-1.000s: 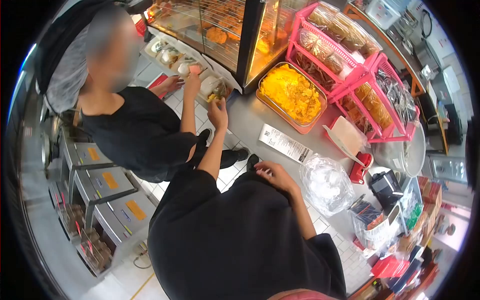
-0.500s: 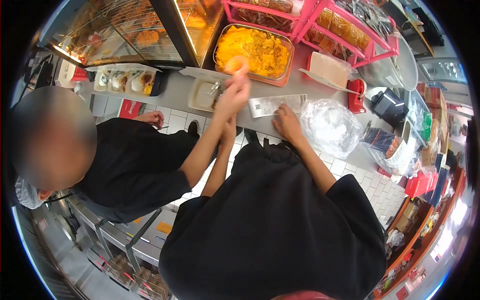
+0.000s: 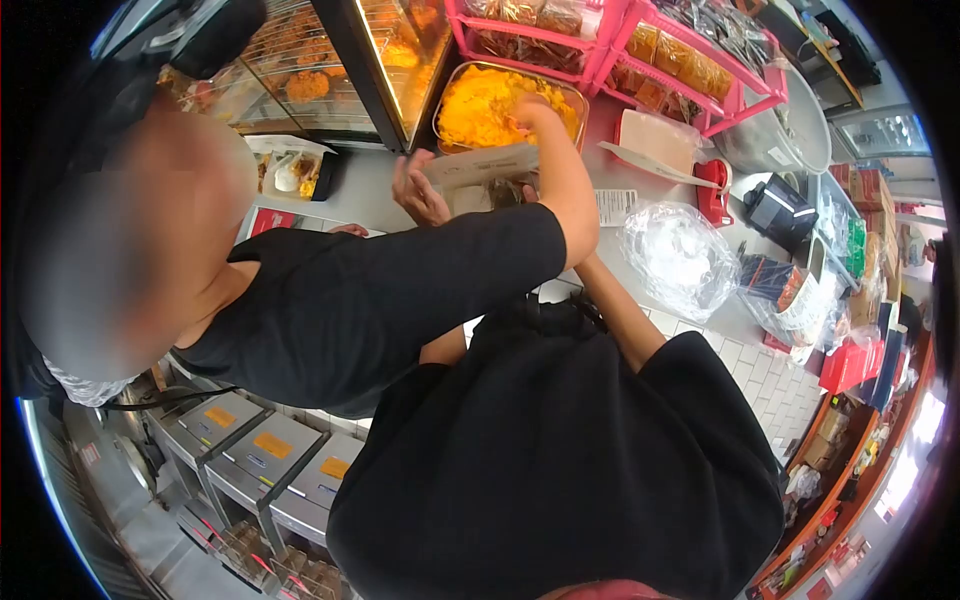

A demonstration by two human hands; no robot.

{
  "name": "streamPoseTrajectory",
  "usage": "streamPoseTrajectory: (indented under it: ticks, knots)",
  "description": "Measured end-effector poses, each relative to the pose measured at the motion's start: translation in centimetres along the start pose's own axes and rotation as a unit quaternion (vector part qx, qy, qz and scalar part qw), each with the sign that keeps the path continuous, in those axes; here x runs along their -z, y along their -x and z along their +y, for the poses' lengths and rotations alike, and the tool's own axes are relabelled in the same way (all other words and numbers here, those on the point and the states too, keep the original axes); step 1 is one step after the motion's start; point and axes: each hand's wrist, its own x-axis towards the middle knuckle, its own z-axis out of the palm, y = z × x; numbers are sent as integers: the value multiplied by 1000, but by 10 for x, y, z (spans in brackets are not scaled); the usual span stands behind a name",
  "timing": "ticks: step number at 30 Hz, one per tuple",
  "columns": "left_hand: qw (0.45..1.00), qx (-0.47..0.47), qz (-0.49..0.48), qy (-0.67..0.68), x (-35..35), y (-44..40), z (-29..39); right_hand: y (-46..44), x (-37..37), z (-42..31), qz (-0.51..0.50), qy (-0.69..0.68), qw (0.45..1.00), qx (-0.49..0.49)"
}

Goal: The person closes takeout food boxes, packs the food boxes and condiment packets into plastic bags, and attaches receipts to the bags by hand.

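My left hand (image 3: pixel 420 192) is at the left side of an open food box (image 3: pixel 490 192), fingers apart, close to its raised lid. A co-worker's sleeve crosses over my left forearm. My right forearm (image 3: pixel 622 315) passes behind the co-worker's bare arm, which hides my right hand. Beyond the box is a metal tray of yellow food (image 3: pixel 480 105), with the co-worker's hand (image 3: pixel 535 110) over its right part. A printed receipt (image 3: pixel 615 206) lies right of that arm, partly covered.
The co-worker (image 3: pixel 330 300) leans in from the left. A glass display case (image 3: pixel 300 85) and pink racks (image 3: pixel 600 60) stand behind. On the right are a clear plastic bag (image 3: pixel 680 260), a red device (image 3: pixel 713 193) and a metal pot (image 3: pixel 785 130).
The co-worker has leaned in, and their arm now reaches across mine to the yellow food. My left hand has moved up and left to the box. My right hand has left the receipt and become hidden.
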Motion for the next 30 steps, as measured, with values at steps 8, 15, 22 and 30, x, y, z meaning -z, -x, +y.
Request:
streamPoseTrajectory:
  ticks: [8, 15, 22, 30]
  knots:
    - [991, 115, -63, 7, 25, 6, 25, -23, -34, 69, 88, 38, 983, 158]
    - [958, 208, -195, -25, 55, -10, 71, -116, -29, 35, 34, 34, 992, 113]
    - [912, 270, -300, -65, 67, -14, 86, -33, -19, 40, -101, 7, 995, -13]
    - [955, 150, 61, 247, 35, 47, 27, -10, -27, 23, 141, -90, 986, 19]
